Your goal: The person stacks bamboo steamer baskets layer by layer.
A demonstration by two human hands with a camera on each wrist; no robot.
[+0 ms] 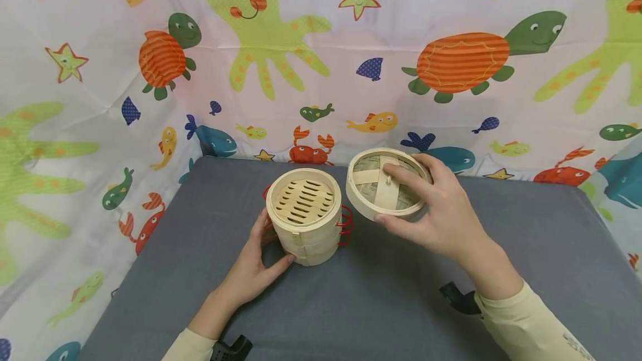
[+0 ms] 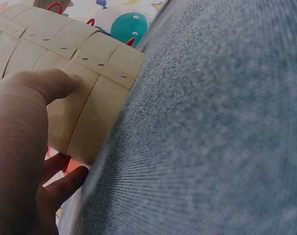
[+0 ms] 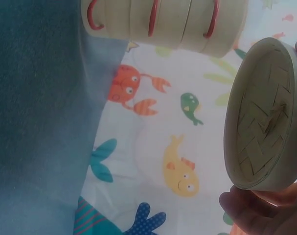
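A stacked bamboo steamer [image 1: 306, 233] with a slatted top tier and red side handles stands upright on the grey cloth. My left hand [image 1: 256, 266] holds it low on its left and front, thumb and fingers around the wall; in the left wrist view the thumb presses the stapled side of the steamer [image 2: 89, 98]. To the right, my right hand [image 1: 441, 210] grips the round woven bamboo lid [image 1: 388, 185] by its rim, raised off the stack and tilted. The right wrist view shows the woven underside of the lid [image 3: 263, 117], apart from the steamer [image 3: 168, 24].
The grey cloth-covered table [image 1: 401, 305] extends around the steamer. Behind it and at the left hangs a white curtain [image 1: 321, 60] printed with sea animals. Dark straps [image 1: 230, 348] show at both wrists.
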